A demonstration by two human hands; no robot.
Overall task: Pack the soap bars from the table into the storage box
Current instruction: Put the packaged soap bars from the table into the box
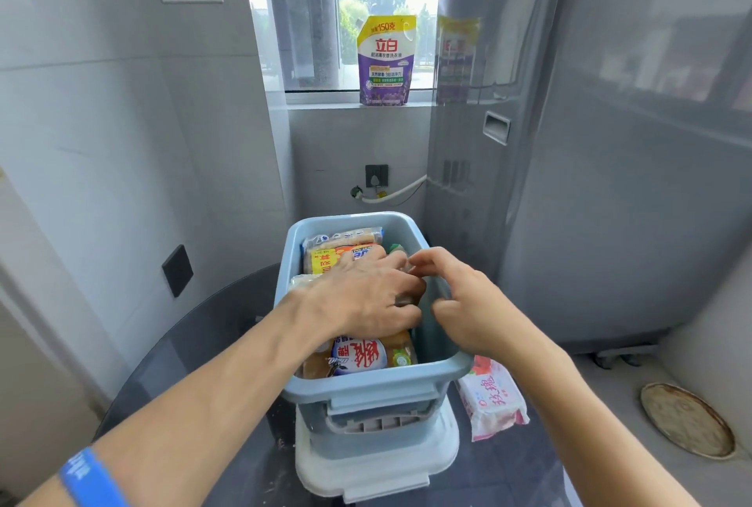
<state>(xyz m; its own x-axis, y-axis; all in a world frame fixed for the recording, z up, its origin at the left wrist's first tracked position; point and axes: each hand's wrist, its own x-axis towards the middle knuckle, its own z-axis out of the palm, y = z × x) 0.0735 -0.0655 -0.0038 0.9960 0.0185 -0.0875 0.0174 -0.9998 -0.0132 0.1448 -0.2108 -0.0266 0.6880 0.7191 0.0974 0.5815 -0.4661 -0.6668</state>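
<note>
Left hand [366, 295] presses packed soaps [358, 356]; right hand [460, 303], fingers curled, pinches something hidden. Overfilled box [366, 388] may tip off lid [378, 462].

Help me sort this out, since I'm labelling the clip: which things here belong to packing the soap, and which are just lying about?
Part of the job:
- blue storage box
- wrapped soap bars in the box
- pink soap pack on the table
- left hand and right hand, both in the box

Just lying about:
- detergent pouch on the sill
- washing machine
- white lid under the box
</note>
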